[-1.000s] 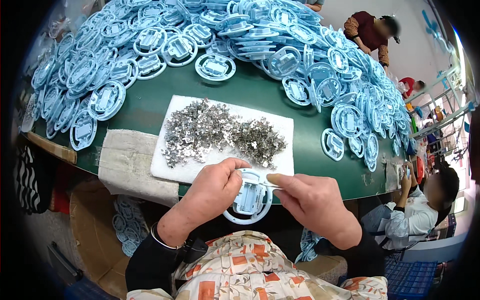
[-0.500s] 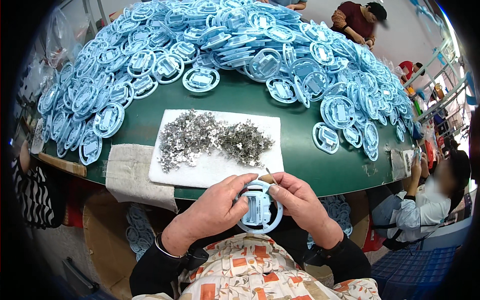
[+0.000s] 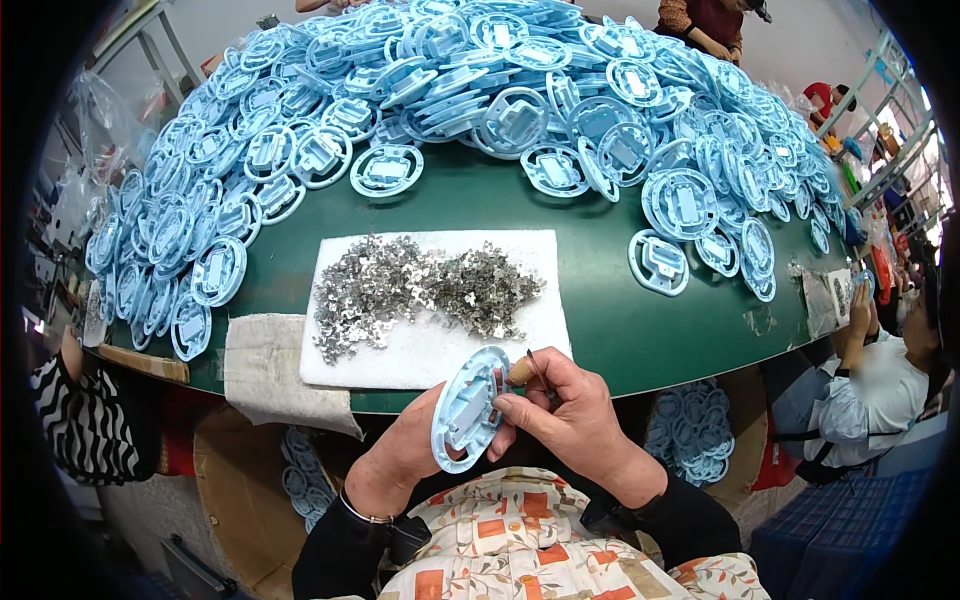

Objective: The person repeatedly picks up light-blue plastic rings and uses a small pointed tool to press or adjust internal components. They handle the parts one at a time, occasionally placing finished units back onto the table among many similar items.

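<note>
My left hand point(image 3: 405, 447) grips a light blue round plastic part point(image 3: 468, 412) from behind, and most of its fingers are hidden by it. The part is tilted up, with its recessed face turned toward my right hand. My right hand point(image 3: 560, 405) is closed at the part's right rim, thumb and index finger pinched together. A tan cover point(image 3: 521, 372) wraps one of its fingertips. A thin metal tool point(image 3: 533, 362) sticks up from that grip; its kind is unclear. Beyond my hands, small silvery metal clips point(image 3: 420, 290) lie heaped on a white foam sheet point(image 3: 545, 350).
A high heap of the same blue parts point(image 3: 440, 85) covers the green table's point(image 3: 590, 300) far side. A pale cloth point(image 3: 270, 365) hangs over the near edge. Cardboard boxes point(image 3: 235, 490) with blue parts stand below. Other people point(image 3: 860, 390) sit at both sides and behind.
The blue part has turned from facing up to a steep tilt. My left hand has moved behind it, and my right fingers have closed in at its right rim.
</note>
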A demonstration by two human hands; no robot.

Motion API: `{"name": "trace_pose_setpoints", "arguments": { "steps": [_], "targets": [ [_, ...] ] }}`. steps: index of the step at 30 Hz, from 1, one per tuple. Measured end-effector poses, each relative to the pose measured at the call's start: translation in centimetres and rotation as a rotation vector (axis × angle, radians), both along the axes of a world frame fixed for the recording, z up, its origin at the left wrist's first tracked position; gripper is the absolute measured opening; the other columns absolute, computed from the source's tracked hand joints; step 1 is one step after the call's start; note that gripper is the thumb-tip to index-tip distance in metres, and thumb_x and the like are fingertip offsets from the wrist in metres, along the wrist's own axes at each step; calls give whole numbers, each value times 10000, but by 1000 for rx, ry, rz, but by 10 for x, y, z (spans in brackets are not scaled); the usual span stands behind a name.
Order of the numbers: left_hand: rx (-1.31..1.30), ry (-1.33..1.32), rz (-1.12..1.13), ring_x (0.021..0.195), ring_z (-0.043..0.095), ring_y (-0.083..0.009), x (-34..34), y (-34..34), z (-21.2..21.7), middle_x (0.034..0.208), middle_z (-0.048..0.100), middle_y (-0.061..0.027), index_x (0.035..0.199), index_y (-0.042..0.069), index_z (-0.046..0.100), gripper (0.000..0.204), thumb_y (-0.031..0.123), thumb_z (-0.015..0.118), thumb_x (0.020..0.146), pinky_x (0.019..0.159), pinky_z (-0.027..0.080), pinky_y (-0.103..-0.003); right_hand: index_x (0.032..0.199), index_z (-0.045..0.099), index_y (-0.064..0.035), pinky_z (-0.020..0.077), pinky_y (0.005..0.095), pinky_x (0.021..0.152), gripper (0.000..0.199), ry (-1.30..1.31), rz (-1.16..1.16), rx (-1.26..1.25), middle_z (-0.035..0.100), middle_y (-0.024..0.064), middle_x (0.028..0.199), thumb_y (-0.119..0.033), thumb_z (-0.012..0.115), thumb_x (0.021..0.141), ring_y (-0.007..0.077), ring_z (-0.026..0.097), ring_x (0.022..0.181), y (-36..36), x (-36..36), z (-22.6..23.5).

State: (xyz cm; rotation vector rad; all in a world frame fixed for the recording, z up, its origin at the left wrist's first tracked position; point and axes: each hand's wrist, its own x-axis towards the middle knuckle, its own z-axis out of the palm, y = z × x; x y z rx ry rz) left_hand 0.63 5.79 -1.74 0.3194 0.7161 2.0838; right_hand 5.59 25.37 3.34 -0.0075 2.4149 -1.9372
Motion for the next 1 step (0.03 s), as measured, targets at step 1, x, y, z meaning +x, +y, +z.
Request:
{"name": "trace_pose_setpoints", "arguments": {
  "steps": [1],
  "targets": [
    [-2,1,-16,889,656,-222,-1,1,-3,1020,648,-174,1448,10,450,504,281,570,1040,794,549,-344,1189,626,-41,501,248,558,237,13,19,115,449,-59,606,-98,699,971,43,678,698,5,-2,-5]
  ]
}}
